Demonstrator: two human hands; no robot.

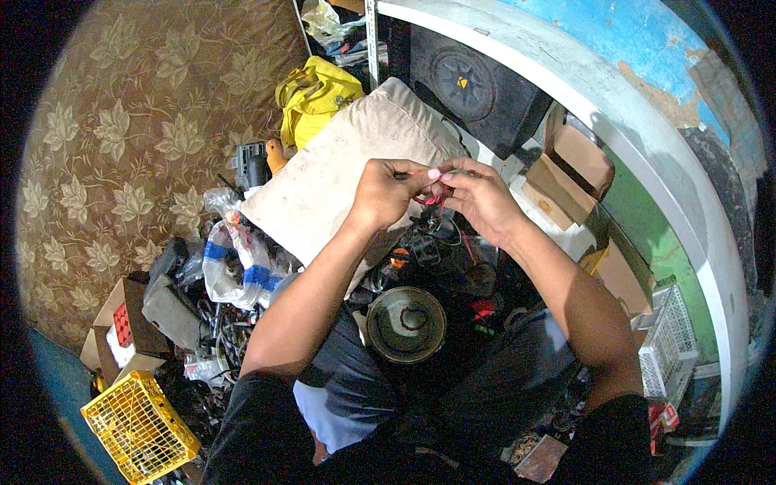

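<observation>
My left hand (386, 192) and my right hand (481, 196) meet in the middle of the view, fingertips pinched together on a thin red wire (433, 200); its very end is too small to make out. Beneath and behind them lies a pale cushion (327, 153). Below my hands are dark parts and tangled cables (424, 250), with some orange and red bits among them. A round metal pot (406, 323) sits lower, between my legs.
A yellow bag (318, 85), a black speaker box (465, 81) and cardboard boxes (558, 190) stand behind. At left are a patterned padded surface (121, 145), piled clutter (178, 299) and a yellow crate (137, 424). A white crate (663, 356) stands at right beside the curved edge.
</observation>
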